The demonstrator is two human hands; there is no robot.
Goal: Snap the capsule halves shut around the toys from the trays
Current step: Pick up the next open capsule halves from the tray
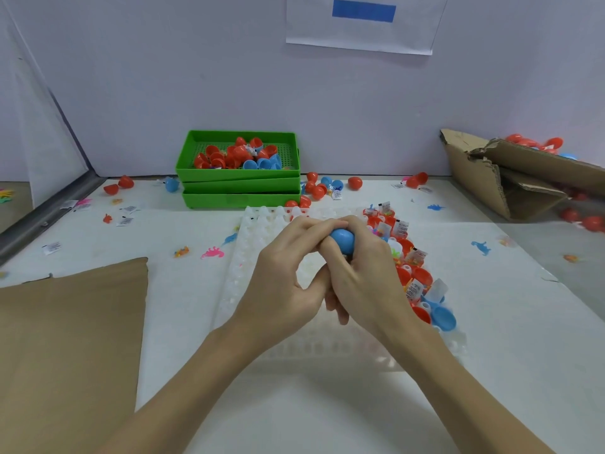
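At the centre of the frame, a person's left hand and right hand close together around a blue capsule, the fingers of both curled tight on it, with only its rounded blue end showing between the thumbs; whether the halves have already seated cannot be told. The hands hover over a white moulded tray on the desk, whose right-hand rows hold open red capsule halves loaded with small toys and barcode slips, plus an empty blue half at the lower right of the tray. Behind, in the upper middle, stacked green trays hold more red and blue capsules, and loose capsules and rubbery toy dinosaurs lie scattered across the desk. A torn cardboard box sits at the right edge. The capsule looks light, thin-walled and smooth, so likely slippery and apt to flex; it is probably best gripped at the two domed ends, pressing straight along its axis so the rims meet squarely.
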